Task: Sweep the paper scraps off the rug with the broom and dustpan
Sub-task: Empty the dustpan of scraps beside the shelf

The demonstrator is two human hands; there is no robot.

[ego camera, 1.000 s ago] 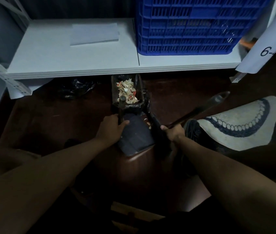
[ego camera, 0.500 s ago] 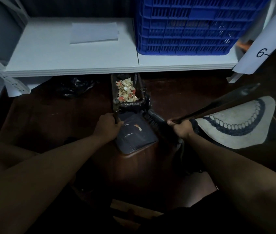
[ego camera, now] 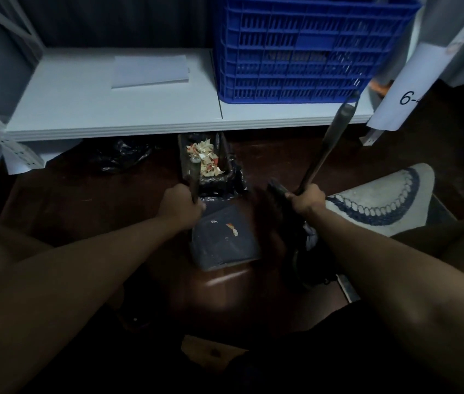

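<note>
My left hand (ego camera: 181, 204) grips the dark handle of a grey-blue dustpan (ego camera: 222, 245) lying on the brown floor at centre. Two small paper scraps (ego camera: 232, 229) lie on the pan. Just right of it my right hand (ego camera: 307, 200) holds the broom handle (ego camera: 328, 149), which slants up towards the shelf. The broom's bristles (ego camera: 272, 214) are a dark blur beside the pan's right edge. A small bin with a black liner (ego camera: 225, 184) stands just beyond the pan, with a heap of scraps (ego camera: 204, 160) inside. The pale rug (ego camera: 381, 203) with a dark blue scalloped border lies at right.
A low white shelf (ego camera: 111, 115) runs across the back, carrying a blue crate (ego camera: 296, 52) and a sheet of paper (ego camera: 149, 71). A crumpled black bag (ego camera: 122, 155) lies under the shelf at left. A white post labelled "6-" (ego camera: 395, 95) stands at right.
The broom handle has swung from pointing right and low to nearly upright. The bristles moved from the bin's rim to the pan's right side. My left hand stays on the dustpan handle.
</note>
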